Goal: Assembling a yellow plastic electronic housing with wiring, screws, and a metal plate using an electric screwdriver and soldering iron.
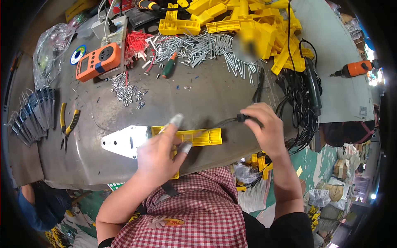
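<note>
Left hand (159, 155) presses down on the yellow plastic bracket (198, 136) at the table's near edge, fingers half spread. Right hand (264, 128) pinches a black cable plug (243, 118) just beside the bracket. Risk — bracket slides off the edge if the cable tugs it; loose screws (202, 47) lie well apart.

On the desk (215, 95), the pliers (68, 126) lie left of the hinge plate (124, 141); the screws (206, 47) lie behind it.

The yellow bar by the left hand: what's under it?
The yellow bar lies on a white metal plate and the grey table. The left hand covers its near end.
</note>
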Demonstrator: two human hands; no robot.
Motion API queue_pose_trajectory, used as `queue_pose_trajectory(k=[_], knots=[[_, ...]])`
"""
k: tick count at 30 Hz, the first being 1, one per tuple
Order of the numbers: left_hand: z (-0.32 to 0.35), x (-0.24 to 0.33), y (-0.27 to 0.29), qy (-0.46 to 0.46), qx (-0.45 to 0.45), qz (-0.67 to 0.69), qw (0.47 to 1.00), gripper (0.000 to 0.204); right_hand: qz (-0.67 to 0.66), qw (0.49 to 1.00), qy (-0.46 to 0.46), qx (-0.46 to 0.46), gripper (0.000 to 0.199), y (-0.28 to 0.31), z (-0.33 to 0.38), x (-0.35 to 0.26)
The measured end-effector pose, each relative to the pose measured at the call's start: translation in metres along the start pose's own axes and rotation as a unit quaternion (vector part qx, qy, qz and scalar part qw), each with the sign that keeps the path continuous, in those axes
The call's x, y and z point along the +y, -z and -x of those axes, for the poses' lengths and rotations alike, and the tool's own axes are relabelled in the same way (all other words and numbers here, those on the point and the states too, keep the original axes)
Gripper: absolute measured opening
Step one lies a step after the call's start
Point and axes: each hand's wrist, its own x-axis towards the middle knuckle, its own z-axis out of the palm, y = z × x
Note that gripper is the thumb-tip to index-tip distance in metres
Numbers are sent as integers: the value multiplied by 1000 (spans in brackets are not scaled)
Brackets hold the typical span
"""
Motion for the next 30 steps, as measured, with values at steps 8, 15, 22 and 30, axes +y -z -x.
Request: queue_pose_trajectory(k=[8,15,22,30], knots=[[-2,-3,8,-145,-47,-95,984,61,-91,993,24,66,24,-32,5,-26],[-5,6,10,-78,-70,-197,975,45,-30,999,30,-25,29,-22,-12,-32],[-5,9,36,-23,-72,-108,991,41,-250,964,64,-58,32,-59,-38,-76],[-16,12,49,3,-44,-118,992,49,-117,987,109,19,35,-76,-41,-85]])
